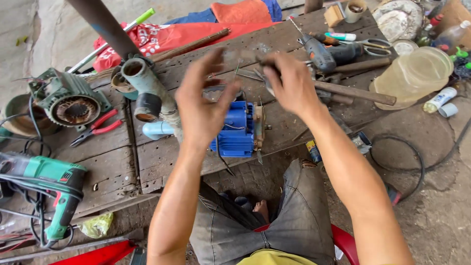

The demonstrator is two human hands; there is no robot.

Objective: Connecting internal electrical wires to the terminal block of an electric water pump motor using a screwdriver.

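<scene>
Blue motor housing [239,130], finned and boxy, sits on the plank surface [113,162] just below and between my two hands, with a bare metal end plate [258,128] on its right face and a grey pipe assembly [149,91] butted against its left.

Head view: my left hand [203,110] hovers above the motor's left end, fingers spread and loosely curled, holding nothing that I can make out. My right hand [289,83] is raised above the motor's right end, fingers pinched around a small dark metal piece [262,61]; motion blur keeps me from saying what it is or how firmly it is held.

By my judgement the motor is dense and rigid, cast metal with windings inside, so it will not flex but will be heavy for its size. The fins give good purchase for a flat-palmed hold on both long sides. I would stay off the end plate, where thin parts and a loose wire [223,162] stick out.

Beyond my right hand lie a cordless drill [321,54], a wooden-handled hammer [353,91] and scissors [375,46]. Left of my left hand rest red-handled pliers [98,128], an opened green motor stator [68,100] and, nearer me, a green power drill [54,181]. A cloudy plastic jar [414,76] lies on its side far right.
</scene>
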